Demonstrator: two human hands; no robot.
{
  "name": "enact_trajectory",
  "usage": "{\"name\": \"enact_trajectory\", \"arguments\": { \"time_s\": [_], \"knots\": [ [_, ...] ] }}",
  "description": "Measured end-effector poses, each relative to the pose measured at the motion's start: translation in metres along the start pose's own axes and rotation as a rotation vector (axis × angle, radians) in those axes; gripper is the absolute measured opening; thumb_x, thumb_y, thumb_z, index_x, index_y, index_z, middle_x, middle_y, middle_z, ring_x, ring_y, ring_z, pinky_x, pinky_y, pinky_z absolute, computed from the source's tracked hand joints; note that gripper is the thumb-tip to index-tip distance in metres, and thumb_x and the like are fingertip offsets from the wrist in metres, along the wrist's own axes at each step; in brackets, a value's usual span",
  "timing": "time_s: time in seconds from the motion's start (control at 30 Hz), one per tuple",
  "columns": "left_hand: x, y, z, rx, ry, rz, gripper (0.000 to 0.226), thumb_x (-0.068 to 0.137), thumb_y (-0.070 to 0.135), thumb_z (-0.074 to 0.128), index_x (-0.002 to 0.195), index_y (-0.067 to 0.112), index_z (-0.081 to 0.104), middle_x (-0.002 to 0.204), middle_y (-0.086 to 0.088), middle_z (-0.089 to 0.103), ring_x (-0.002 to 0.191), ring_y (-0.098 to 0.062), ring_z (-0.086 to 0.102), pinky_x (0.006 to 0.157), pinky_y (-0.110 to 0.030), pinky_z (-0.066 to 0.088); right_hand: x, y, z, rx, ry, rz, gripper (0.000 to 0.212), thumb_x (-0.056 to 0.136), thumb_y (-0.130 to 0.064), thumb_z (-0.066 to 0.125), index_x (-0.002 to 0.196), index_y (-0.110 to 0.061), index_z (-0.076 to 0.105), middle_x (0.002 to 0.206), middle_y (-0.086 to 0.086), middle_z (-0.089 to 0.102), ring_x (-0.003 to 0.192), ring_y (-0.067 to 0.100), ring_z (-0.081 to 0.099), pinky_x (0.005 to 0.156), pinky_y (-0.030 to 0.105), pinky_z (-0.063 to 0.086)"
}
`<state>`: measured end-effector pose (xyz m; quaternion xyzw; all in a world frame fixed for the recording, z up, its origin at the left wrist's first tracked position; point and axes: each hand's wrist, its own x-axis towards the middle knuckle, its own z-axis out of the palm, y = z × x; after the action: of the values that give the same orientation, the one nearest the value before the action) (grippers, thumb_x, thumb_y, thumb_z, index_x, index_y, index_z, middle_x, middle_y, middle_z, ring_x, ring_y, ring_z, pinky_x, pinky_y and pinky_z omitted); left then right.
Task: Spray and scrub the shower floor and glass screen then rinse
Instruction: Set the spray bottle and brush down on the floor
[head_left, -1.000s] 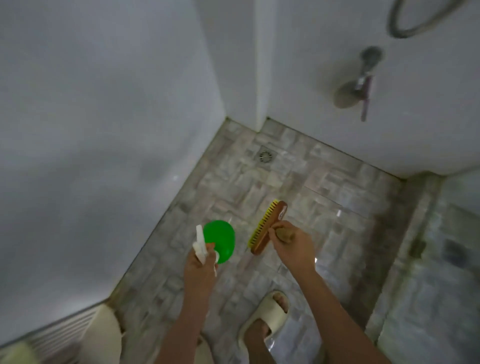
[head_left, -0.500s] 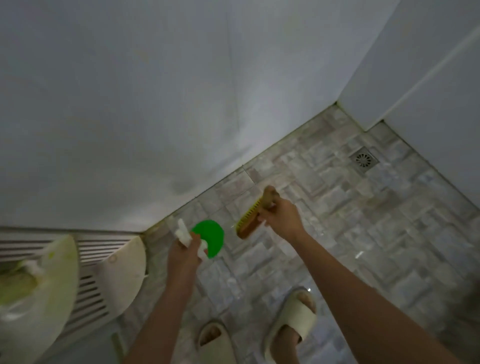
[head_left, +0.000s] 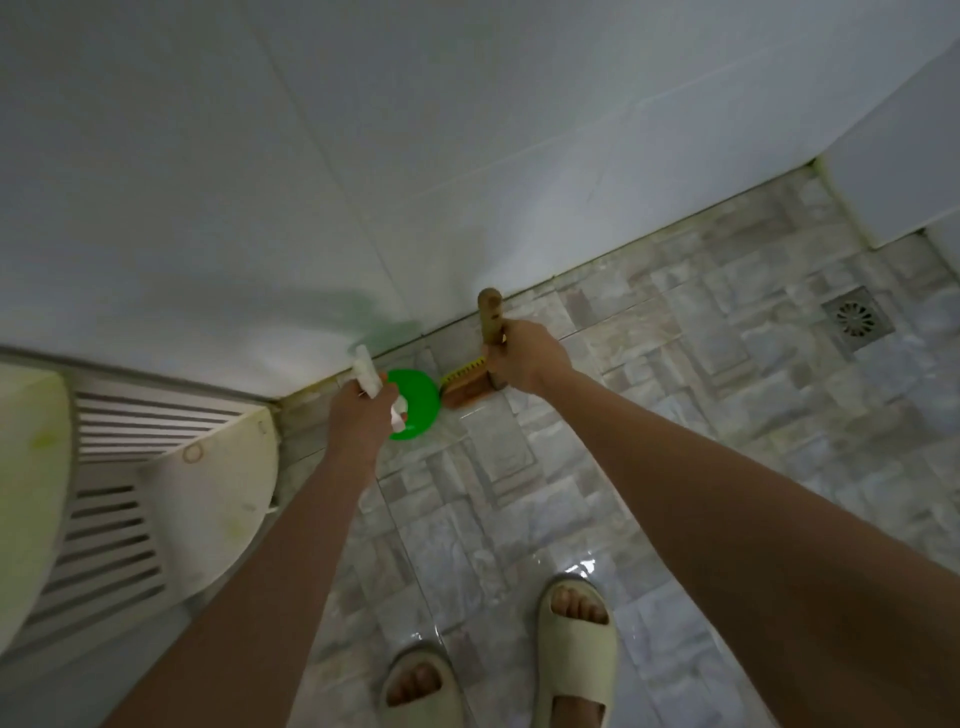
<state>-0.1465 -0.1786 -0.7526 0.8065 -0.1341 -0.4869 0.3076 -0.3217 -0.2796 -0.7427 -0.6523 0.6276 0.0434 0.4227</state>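
We note: left hand (head_left: 358, 415) gripping green spray bottle (head_left: 418, 401), white trigger; right hand (head_left: 530, 358) clasping wooden brush (head_left: 470, 391), yellow bristles.

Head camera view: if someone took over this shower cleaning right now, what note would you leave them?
Left hand grips the green spray bottle.
Right hand grips the brush by its wooden handle, head beside the bottle, near where floor meets wall.
Done: floor shines wet by the sandals; no foam visible.
Left: likely scrubbing, glass screen, rinse.
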Motion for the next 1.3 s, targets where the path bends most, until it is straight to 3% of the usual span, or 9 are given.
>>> {"name": "enact_trajectory", "arguments": {
  "time_s": [0.17, 0.27, 0.37, 0.47, 0.63, 0.73, 0.93, 1.13, 1.3],
  "knots": [
    [0.018, 0.008, 0.006, 0.005, 0.032, -0.033, 0.017, 0.092, 0.017, 0.065, 0.107, 0.011, 0.060, 0.106, -0.016, 0.067, 0.090, -0.030, 0.066, 0.094, -0.053, 0.053, 0.027, -0.014, 0.000, 0.000, 0.034, -0.011, 0.030, 0.095, -0.034, 0.050, 0.110, -0.011, 0.061, 0.101, 0.010, 0.065, 0.092, 0.028, 0.063, 0.079, 0.040, 0.052],
    [0.024, 0.017, 0.009, -0.026, 0.038, -0.059, 0.026, 0.095, 0.014, 0.060, 0.119, 0.003, 0.059, 0.102, -0.014, 0.063, 0.076, -0.021, 0.063, 0.084, -0.042, 0.056, 0.039, -0.019, -0.004, 0.024, 0.013, -0.012, 0.029, 0.094, -0.033, 0.053, 0.109, -0.010, 0.061, 0.100, 0.009, 0.067, 0.091, 0.027, 0.064, 0.080, 0.042, 0.054],
    [0.026, 0.026, 0.005, -0.057, 0.032, -0.083, 0.036, 0.098, 0.010, 0.055, 0.132, 0.000, 0.050, 0.115, -0.017, 0.056, 0.097, -0.027, 0.061, 0.076, -0.035, 0.057, 0.043, -0.021, -0.008, 0.032, -0.013, -0.006, 0.026, 0.091, -0.029, 0.057, 0.109, -0.009, 0.062, 0.095, 0.006, 0.066, 0.090, 0.025, 0.064, 0.078, 0.039, 0.055],
    [0.024, 0.032, 0.003, -0.010, 0.026, -0.104, 0.041, 0.097, 0.010, 0.055, 0.137, 0.002, 0.047, 0.127, -0.019, 0.055, 0.106, -0.031, 0.057, 0.088, -0.042, 0.055, 0.040, -0.019, -0.007, 0.047, -0.039, -0.004, 0.028, 0.092, -0.023, 0.055, 0.116, -0.008, 0.058, 0.093, 0.004, 0.064, 0.089, 0.021, 0.064, 0.079, 0.034, 0.053],
    [0.003, 0.035, 0.001, 0.022, 0.029, -0.083, 0.049, 0.095, 0.012, 0.058, 0.142, 0.005, 0.044, 0.125, -0.010, 0.055, 0.099, -0.025, 0.056, 0.094, -0.048, 0.054, 0.010, -0.009, -0.007, 0.136, -0.047, 0.062, 0.067, 0.095, -0.032, 0.047, 0.152, -0.010, 0.021, 0.121, 0.013, 0.062, 0.112, 0.029, 0.059, 0.097, 0.044, 0.047],
    [-0.022, 0.030, -0.001, -0.010, 0.048, -0.152, 0.053, 0.095, 0.020, 0.060, 0.143, 0.006, 0.044, 0.131, -0.010, 0.055, 0.097, -0.022, 0.057, 0.090, -0.043, 0.056, -0.022, 0.007, -0.012, 0.184, -0.012, 0.084, 0.056, 0.096, -0.032, 0.049, 0.147, -0.012, 0.035, 0.135, 0.010, 0.053, 0.124, 0.028, 0.051, 0.104, 0.042, 0.041],
    [-0.115, 0.058, -0.003, -0.041, -0.072, -0.285, 0.006, 0.095, 0.011, 0.056, 0.099, 0.008, 0.060, 0.096, -0.009, 0.053, 0.082, -0.016, 0.052, 0.079, -0.034, 0.055, -0.115, 0.022, -0.055, 0.237, 0.108, 0.132, 0.049, 0.096, -0.031, 0.053, 0.142, -0.017, 0.041, 0.139, 0.009, 0.050, 0.124, 0.026, 0.050, 0.103, 0.040, 0.040],
    [-0.248, 0.134, -0.008, 0.197, -0.298, -0.046, 0.023, 0.096, 0.013, 0.055, 0.117, 0.017, 0.062, 0.092, 0.000, 0.062, 0.078, -0.013, 0.057, 0.071, -0.026, 0.049, -0.236, -0.003, -0.162, 0.597, 0.292, 0.251, 0.043, 0.097, -0.025, 0.052, 0.139, -0.016, 0.045, 0.133, 0.008, 0.053, 0.110, 0.016, 0.055, 0.086, 0.026, 0.041],
    [-0.376, 0.237, -0.014, 0.421, -0.436, 0.318, 0.021, 0.099, 0.021, 0.054, 0.114, 0.014, 0.066, 0.109, -0.003, 0.067, 0.098, -0.020, 0.063, 0.078, -0.023, 0.047, -0.356, -0.021, -0.272, 0.763, 0.519, 0.260, 0.032, 0.098, -0.024, 0.051, 0.130, -0.020, 0.052, 0.115, 0.004, 0.061, 0.100, 0.017, 0.060, 0.085, 0.036, 0.053]
  ]
}}
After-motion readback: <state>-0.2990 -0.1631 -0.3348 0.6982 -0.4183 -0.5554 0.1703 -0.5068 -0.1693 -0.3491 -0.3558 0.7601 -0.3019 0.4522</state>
